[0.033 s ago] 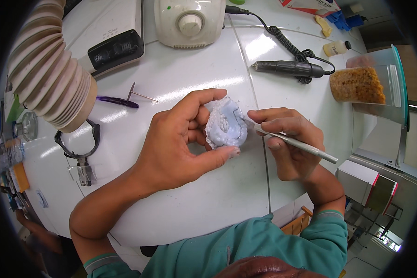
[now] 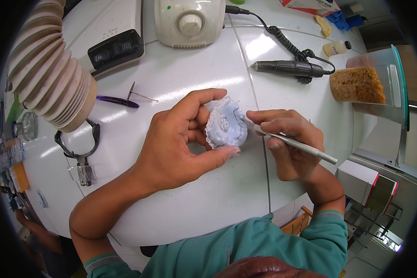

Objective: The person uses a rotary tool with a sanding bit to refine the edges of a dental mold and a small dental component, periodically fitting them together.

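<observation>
Tub (image 2: pixel 394 85) of amber granules (image 2: pixel 358 85), capped bottle (image 2: pixel 335 48), left fingers (image 2: pixel 216 159) holding bluish cast (image 2: pixel 235 126)

A workshop or small laboratory, judging by the equipment on a white tabletop (image 2: pixel 194 204). In the left grip (image 2: pixel 171 143) is a small pale-blue moulded piece (image 2: pixel 229 123); in the right grip (image 2: pixel 294 143), a slim metal hand tool (image 2: pixel 306 147). Beyond both grips sit a cream control box (image 2: pixel 171 28) with a round knob (image 2: pixel 190 24) and a black rotary handpiece (image 2: pixel 289 68) on a coiled cord (image 2: pixel 285 41). Left of the left grip, a wide ribbed hose (image 2: pixel 46 69) opens over the tabletop.
</observation>
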Available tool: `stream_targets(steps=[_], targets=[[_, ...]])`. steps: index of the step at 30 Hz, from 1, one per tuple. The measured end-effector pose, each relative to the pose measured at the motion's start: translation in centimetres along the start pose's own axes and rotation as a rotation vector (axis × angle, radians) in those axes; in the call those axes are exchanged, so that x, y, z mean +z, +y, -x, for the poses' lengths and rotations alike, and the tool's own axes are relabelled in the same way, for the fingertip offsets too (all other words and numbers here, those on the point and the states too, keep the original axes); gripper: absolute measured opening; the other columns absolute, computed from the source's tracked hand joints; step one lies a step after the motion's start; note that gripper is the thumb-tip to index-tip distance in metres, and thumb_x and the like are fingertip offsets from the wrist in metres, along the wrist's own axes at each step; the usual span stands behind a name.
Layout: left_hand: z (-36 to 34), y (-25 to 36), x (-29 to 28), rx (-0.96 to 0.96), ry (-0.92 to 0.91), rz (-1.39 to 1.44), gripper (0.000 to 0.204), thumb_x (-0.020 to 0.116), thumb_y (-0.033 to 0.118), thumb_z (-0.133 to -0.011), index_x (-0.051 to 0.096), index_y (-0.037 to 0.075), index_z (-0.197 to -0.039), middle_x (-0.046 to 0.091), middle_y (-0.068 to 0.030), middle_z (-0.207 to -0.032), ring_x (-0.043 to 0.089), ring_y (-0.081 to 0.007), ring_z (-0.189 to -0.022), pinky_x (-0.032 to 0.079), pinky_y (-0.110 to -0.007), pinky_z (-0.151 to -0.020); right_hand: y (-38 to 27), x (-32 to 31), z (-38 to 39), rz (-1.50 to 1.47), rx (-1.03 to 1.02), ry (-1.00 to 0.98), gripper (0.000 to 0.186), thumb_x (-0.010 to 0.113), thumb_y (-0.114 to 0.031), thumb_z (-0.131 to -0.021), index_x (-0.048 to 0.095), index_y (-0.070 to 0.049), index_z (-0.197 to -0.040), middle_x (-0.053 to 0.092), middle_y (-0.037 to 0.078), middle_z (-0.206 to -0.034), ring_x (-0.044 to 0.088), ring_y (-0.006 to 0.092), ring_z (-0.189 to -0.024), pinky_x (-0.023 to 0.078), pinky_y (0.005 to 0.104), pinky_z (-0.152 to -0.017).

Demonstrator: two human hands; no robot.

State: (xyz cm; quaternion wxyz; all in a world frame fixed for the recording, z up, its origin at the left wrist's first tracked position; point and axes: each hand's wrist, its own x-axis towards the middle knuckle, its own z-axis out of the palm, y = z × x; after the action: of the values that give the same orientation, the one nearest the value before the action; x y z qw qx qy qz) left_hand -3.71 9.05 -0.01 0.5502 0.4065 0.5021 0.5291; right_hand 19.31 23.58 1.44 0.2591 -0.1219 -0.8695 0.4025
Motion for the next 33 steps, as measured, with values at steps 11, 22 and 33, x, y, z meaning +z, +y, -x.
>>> stream_targets(steps=[11, 22, 33], targets=[[0.00, -0.14, -0.04, 0.020, -0.002, -0.007, 0.084, 0.089, -0.004, -0.089, 0.044, -0.008, -0.160, 0.071, -0.0116, -0.119, 0.074, -0.0177, -0.118, 0.062, -0.031, -0.105, -0.55, 0.05, -0.49, 0.092, -0.046, -0.021, 0.024, 0.083, 0.007, -0.090, 0.074, 0.002, -0.112, 0.082, 0.022, -0.110, 0.085, 0.0316, -0.102, 0.067, 0.0344, -0.079], [-0.07, -0.07, -0.06, 0.008, -0.005, -0.021, 0.085, 0.090, -0.004, -0.089, 0.044, -0.008, -0.160, 0.072, -0.0131, -0.123, 0.075, -0.0173, -0.119, 0.062, -0.031, -0.105, -0.75, 0.21, -0.78, 0.084, -0.044, -0.014, 0.027, 0.084, 0.011, -0.085, 0.074, 0.002, -0.109, 0.081, 0.021, -0.105, 0.084, 0.0342, -0.105, 0.068, 0.0352, -0.079], [-0.04, 0.08, -0.04, 0.005, -0.003, -0.039, 0.085, 0.090, -0.004, -0.089, 0.044, -0.009, -0.160, 0.072, -0.0146, -0.125, 0.075, -0.0182, -0.120, 0.062, -0.031, -0.106, -0.71, 0.04, -0.86, 0.091, -0.049, -0.025, 0.027, 0.083, 0.012, -0.082, 0.074, 0.003, -0.106, 0.082, 0.022, -0.105, 0.085, 0.0326, -0.102, 0.068, 0.0347, -0.078]])
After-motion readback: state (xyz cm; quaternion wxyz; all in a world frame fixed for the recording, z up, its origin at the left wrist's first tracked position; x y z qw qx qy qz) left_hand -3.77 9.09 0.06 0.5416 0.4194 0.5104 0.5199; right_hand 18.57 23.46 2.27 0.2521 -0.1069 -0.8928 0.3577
